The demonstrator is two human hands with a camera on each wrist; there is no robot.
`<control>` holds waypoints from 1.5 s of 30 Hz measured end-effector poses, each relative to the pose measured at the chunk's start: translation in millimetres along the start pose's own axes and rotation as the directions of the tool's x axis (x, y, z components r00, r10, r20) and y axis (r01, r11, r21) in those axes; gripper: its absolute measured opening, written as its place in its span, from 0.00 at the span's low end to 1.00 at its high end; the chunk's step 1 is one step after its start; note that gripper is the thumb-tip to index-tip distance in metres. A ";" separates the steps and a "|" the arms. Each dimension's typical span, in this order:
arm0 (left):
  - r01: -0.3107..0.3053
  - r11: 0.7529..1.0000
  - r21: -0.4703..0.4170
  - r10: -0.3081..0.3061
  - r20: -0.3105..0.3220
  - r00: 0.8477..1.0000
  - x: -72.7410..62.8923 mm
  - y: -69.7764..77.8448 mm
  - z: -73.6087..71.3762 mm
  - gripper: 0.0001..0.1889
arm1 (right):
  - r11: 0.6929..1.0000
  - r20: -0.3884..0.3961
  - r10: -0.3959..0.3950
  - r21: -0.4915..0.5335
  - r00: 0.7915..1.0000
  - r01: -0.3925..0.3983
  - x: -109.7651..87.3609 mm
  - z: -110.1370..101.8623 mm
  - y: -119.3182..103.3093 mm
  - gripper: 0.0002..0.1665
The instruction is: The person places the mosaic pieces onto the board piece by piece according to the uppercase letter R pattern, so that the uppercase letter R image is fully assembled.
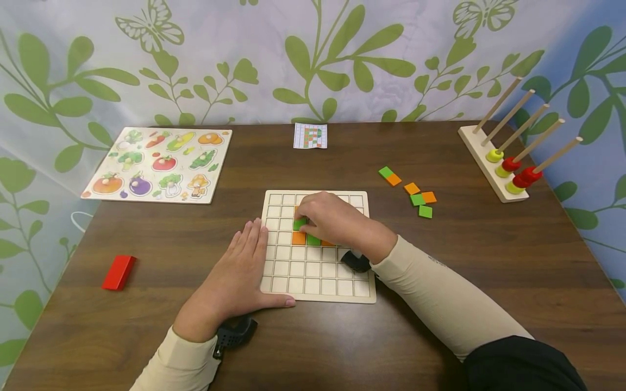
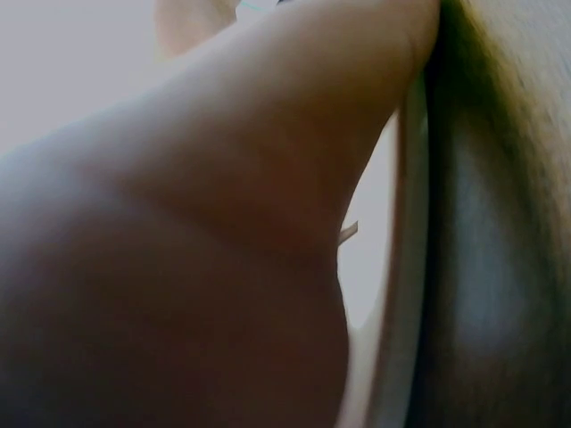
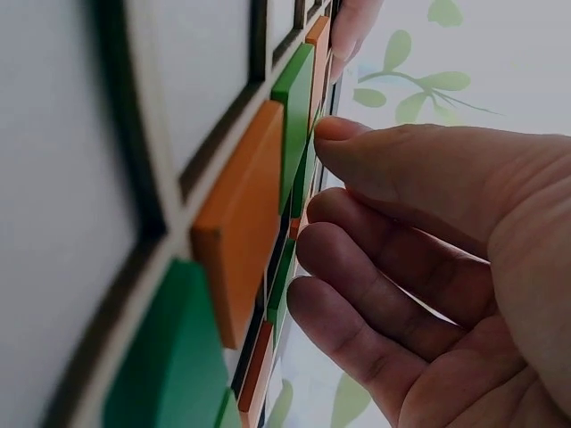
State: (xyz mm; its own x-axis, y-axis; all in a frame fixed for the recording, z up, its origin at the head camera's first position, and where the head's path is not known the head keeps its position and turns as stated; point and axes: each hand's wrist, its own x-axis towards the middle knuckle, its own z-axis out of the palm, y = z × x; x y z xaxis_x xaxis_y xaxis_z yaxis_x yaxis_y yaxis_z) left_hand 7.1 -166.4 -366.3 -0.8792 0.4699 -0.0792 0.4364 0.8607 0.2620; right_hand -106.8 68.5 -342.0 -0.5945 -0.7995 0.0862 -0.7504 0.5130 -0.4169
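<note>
A wooden grid board [image 1: 283,285] lies flat on the table. My left hand [image 1: 235,277] rests along its left side with straight fingers, the thumb at the front edge. In the left wrist view, that hand [image 2: 178,241] is dark and blurred. Over the board's upper middle, my right hand [image 1: 332,217] has thumb and fingertips curled at a small green square tile [image 1: 300,224], pinching it at the grid. In the right wrist view, thumb and index finger of the right hand [image 3: 428,232] meet the green tile [image 3: 304,174]. Orange tiles [image 1: 299,238] and green tiles [image 1: 313,240] sit in nearby cells, partly hidden by this hand.
Several loose green and orange tiles [image 1: 412,188] lie right of the board. A small pattern card [image 1: 310,136] is at the back. A vegetable puzzle board [image 1: 156,165] stands back left, a red block [image 1: 119,272] at left, a peg stand with rings [image 1: 504,163] at right.
</note>
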 end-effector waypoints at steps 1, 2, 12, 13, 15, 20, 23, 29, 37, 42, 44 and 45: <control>-0.001 1.000 0.002 0.001 0.000 1.000 0.1 0.0 0.2 0.77 | 1.000 -0.004 -0.003 -0.004 1.000 0.003 -0.5 0.0 0.2 0.02; -0.002 1.000 0.006 0.002 0.001 1.000 0.2 0.0 0.3 0.77 | 1.000 -0.010 -0.008 -0.007 1.000 0.008 -1.1 0.0 0.4 0.02; -0.006 1.000 0.015 0.007 -0.003 1.000 -0.2 0.8 0.0 0.77 | 1.000 -0.025 -0.007 -0.008 1.000 0.007 -3.7 0.8 2.8 0.03; -0.006 1.000 0.015 0.006 -0.003 1.000 -0.3 1.0 -0.1 0.77 | 1.000 -0.026 -0.008 -0.012 1.000 0.008 -4.1 0.7 2.9 0.03; -0.006 1.000 0.016 0.006 -0.003 1.000 -0.4 1.1 -0.2 0.77 | 1.000 -0.029 -0.011 -0.017 1.000 0.011 -4.7 0.3 3.1 0.03; -0.003 1.000 0.017 0.003 -0.002 1.000 -0.7 1.2 -0.3 0.76 | 1.000 -0.020 0.003 -0.013 1.000 -0.003 -6.5 -0.8 3.7 0.04; -0.003 1.000 0.018 0.003 -0.002 1.000 -0.8 1.2 -0.4 0.76 | 1.000 -0.018 0.018 0.001 1.000 -0.018 -8.1 -1.8 4.3 0.06; -0.005 1.000 0.013 0.005 -0.004 1.000 -0.4 1.3 -0.5 0.77 | 0.999 -0.025 0.032 0.028 0.999 -0.031 -11.9 -4.4 6.3 0.06; 0.000 1.000 0.019 0.000 0.005 1.000 -0.3 1.3 -0.8 0.77 | 0.995 -0.016 0.095 0.025 0.995 -0.095 -19.8 -7.4 10.5 0.08; 0.001 1.000 0.017 -0.002 0.006 1.000 -0.5 1.5 -1.0 0.77 | 0.994 -0.034 0.112 0.008 0.993 -0.112 -28.9 -9.9 16.7 0.08; 0.002 1.000 0.014 -0.002 0.007 1.000 -0.5 1.6 -1.0 0.77 | 0.992 -0.049 0.122 0.004 0.991 -0.122 -33.3 -11.7 20.2 0.07; 0.004 1.000 0.012 -0.004 0.008 1.000 -0.6 1.7 -0.9 0.77 | 0.992 -0.058 0.128 0.003 0.990 -0.128 -35.4 -12.5 22.2 0.07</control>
State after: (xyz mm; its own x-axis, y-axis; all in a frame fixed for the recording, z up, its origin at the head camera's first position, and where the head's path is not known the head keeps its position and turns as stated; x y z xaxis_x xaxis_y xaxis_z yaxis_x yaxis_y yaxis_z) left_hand 8.2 -165.5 -364.9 -0.8793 0.4682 -0.0876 0.4355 0.8647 0.2503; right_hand -106.0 112.2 -343.0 -0.7012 -0.7079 0.0843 -0.6673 0.6100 -0.4273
